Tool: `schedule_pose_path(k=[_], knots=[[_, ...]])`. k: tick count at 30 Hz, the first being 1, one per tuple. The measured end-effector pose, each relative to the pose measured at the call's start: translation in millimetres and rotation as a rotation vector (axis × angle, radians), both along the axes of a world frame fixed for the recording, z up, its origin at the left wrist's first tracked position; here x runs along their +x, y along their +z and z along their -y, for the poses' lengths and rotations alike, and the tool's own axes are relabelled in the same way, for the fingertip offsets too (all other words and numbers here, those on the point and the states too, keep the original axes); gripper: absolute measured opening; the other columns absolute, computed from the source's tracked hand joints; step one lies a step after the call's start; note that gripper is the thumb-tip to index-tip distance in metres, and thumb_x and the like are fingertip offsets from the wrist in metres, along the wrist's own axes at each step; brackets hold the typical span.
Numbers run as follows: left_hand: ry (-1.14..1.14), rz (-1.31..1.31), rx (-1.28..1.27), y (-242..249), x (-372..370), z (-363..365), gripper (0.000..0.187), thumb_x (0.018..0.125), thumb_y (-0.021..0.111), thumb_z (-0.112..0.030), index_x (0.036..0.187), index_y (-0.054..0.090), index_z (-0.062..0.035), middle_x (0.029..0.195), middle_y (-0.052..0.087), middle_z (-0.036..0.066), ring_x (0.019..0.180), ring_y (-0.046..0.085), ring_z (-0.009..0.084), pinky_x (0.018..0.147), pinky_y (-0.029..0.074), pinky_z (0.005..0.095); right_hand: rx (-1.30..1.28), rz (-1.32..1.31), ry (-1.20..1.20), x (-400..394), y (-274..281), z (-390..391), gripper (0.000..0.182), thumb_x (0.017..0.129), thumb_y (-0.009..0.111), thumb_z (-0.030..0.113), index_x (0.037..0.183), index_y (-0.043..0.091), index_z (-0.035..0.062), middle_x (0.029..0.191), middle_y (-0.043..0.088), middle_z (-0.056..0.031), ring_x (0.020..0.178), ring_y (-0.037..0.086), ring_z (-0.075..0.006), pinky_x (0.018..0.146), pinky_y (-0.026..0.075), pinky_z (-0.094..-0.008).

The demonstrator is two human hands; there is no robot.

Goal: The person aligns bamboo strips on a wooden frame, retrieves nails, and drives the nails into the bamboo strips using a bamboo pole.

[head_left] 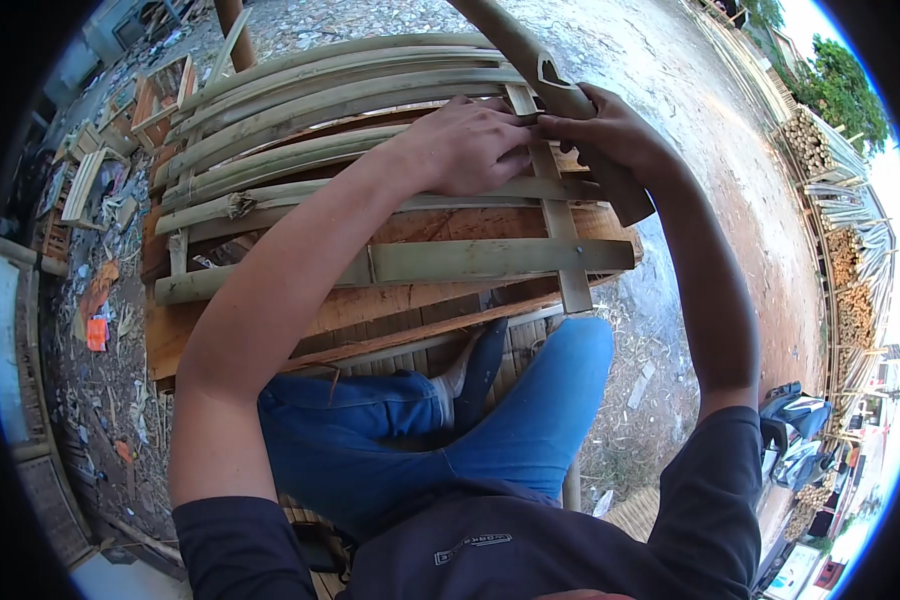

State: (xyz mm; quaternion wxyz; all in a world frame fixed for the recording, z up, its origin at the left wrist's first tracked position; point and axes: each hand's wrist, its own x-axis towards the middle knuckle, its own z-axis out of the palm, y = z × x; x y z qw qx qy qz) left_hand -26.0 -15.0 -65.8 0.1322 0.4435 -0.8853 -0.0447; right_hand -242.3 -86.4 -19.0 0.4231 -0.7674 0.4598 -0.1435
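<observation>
A panel of split bamboo slats [470, 260] lies before me, joined by a crosspiece [567, 255] near its right end. My left hand [470, 145] rests over the upper slats, its fingers drawn together at the crosspiece; what they pinch is too small to make out. My right hand [615, 130] is closed around a thick bamboo pole [620, 190], its thumb reaching to the left fingertips. The pole slants across the panel's upper right corner and has a notched opening above the hand.
A wooden bench [410, 225] supports the panel, above my bent legs [530, 420]. Wooden crates [165, 100] and scraps cover the ground at left. Stacked bamboo poles [855, 300] line the far right, with a parked motorbike [795, 435] nearer.
</observation>
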Motion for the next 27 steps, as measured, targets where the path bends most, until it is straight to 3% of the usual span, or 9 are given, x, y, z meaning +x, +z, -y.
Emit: schedule_pose_path(k=[6,8,10,13,16,17,21,22,27], knots=[[-0.024,-0.080,-0.101,-3.7,-2.1,-2.4,0.046,0.100,0.048,-0.030,0.140,0.054,-0.0080,0.130,0.061,0.015,0.125,0.052,0.0299,0.111,0.039,0.0433,-0.178,-0.044,-0.126,-16.7,18.6,-29.2,0.055,0.090,0.074,0.042,0.123,0.056,0.0016,0.088,0.065,-0.0047,0.069,0.062,-0.0093,0.060,0.052,-0.0254],[-0.016,-0.044,-0.079,-3.2,-2.6,-2.7,0.048,0.100,0.046,-0.028,0.144,0.050,-0.0089,0.134,0.059,0.015,0.126,0.052,0.0293,0.111,0.039,0.0427,-0.279,-0.073,-0.169,-24.8,32.8,-47.3,0.051,0.096,0.066,0.040,0.127,0.053,0.0027,0.082,0.062,-0.0038,0.065,0.060,-0.0085,0.054,0.051,-0.0262],[-0.013,-0.037,-0.069,-3.3,-2.0,-2.5,0.050,0.100,0.045,-0.026,0.146,0.047,-0.0091,0.135,0.059,0.015,0.127,0.052,0.0289,0.111,0.039,0.0425,-0.403,-0.108,-0.201,-38.1,43.4,-63.4,0.054,0.094,0.067,0.044,0.128,0.054,0.0051,0.082,0.067,-0.0105,0.063,0.063,-0.0129,0.059,0.054,-0.0322],[-0.015,-0.055,-0.051,-2.2,-3.2,-2.3,0.049,0.100,0.045,-0.025,0.146,0.047,-0.0087,0.133,0.060,0.015,0.127,0.052,0.0286,0.111,0.039,0.0425,-0.392,-0.145,-0.205,-52.8,47.9,-93.0,0.051,0.095,0.066,0.040,0.131,0.052,0.0076,0.087,0.070,-0.0158,0.071,0.069,-0.0217,0.066,0.054,-0.0396],[0.003,-0.049,-0.020,1.6,-4.2,-6.2,0.049,0.100,0.046,-0.025,0.146,0.048,-0.0095,0.130,0.061,0.014,0.126,0.052,0.0281,0.111,0.039,0.0420,-0.628,-0.404,0.003,-75.3,30.1,-106.5,0.050,0.096,0.064,0.035,0.134,0.049,0.0074,0.098,0.071,-0.0209,0.088,0.072,-0.0323,0.075,0.053,-0.0446],[0.011,-0.044,-0.036,0.5,-3.3,-6.2,0.049,0.099,0.046,-0.025,0.146,0.049,-0.0098,0.129,0.061,0.014,0.125,0.053,0.0279,0.111,0.039,0.0417,-0.422,-0.448,-0.029,-72.2,40.3,-113.6,0.048,0.096,0.063,0.031,0.135,0.049,0.0069,0.107,0.070,-0.0242,0.102,0.069,-0.0386,0.083,0.052,-0.0466],[-0.017,-0.098,-0.111,-8.4,-2.6,-1.6,0.049,0.099,0.048,-0.025,0.145,0.050,-0.0111,0.128,0.062,0.014,0.123,0.054,0.0274,0.110,0.039,0.0411,-0.525,-0.190,-0.213,-77.7,43.4,-129.0,0.049,0.096,0.065,0.028,0.137,0.049,0.0067,0.106,0.071,-0.0213,0.097,0.071,-0.0327,0.082,0.052,-0.0433],[-0.017,-0.101,-0.113,-10.2,-2.6,0.3,0.049,0.098,0.049,-0.025,0.145,0.050,-0.0111,0.127,0.063,0.014,0.123,0.055,0.0277,0.110,0.039,0.0413,-0.522,-0.124,-0.268,-80.1,41.1,-132.4,0.051,0.097,0.064,0.020,0.143,0.047,0.0082,0.090,0.068,-0.0071,0.061,0.055,-0.0088,0.055,0.046,-0.0277],[-0.018,-0.112,-0.094,-6.4,-3.2,0.6,0.051,0.095,0.053,-0.023,0.145,0.051,-0.0110,0.123,0.065,0.016,0.120,0.056,0.0293,0.107,0.040,0.0425,-0.568,-0.120,-0.170,-87.4,43.6,-146.7,0.052,0.095,0.066,0.016,0.143,0.047,0.0073,0.094,0.068,-0.0070,0.064,0.055,-0.0082,0.057,0.047,-0.0272]])
